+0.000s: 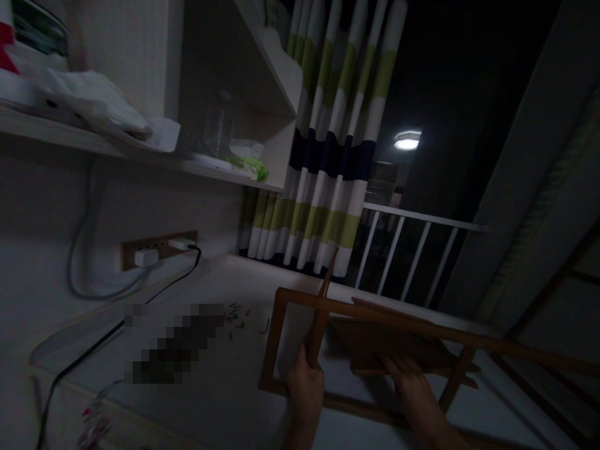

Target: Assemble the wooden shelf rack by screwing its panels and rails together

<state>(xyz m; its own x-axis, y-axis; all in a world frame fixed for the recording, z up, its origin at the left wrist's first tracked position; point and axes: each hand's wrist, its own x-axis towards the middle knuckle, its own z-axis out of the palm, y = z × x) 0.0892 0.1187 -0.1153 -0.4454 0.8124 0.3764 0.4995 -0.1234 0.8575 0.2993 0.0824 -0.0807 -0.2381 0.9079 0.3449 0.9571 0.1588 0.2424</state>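
A brown wooden frame [276, 337] with crossbars stands in the lower right of the head view. My left hand [305, 382] is closed round a wooden slat [319, 325], which crosses the frame's upper rail and sticks up above it. Whether the slat is fixed to the frame, I cannot tell. Behind the frame, flat wooden boards [370, 340] lie stacked on the white surface. My right hand [410, 378] reaches to the near edge of a board, with its fingers over it; dim light blurs the fingertips.
Small screws [234, 315] and a hex key [266, 326] lie on the white surface [220, 400], left of the frame. Beside them is a pixelated patch. A black cable [94, 347] runs from a wall socket strip [129, 255]. A shelf [210, 165] overhangs; a curtain [323, 187] and railing [412, 219] stand behind.
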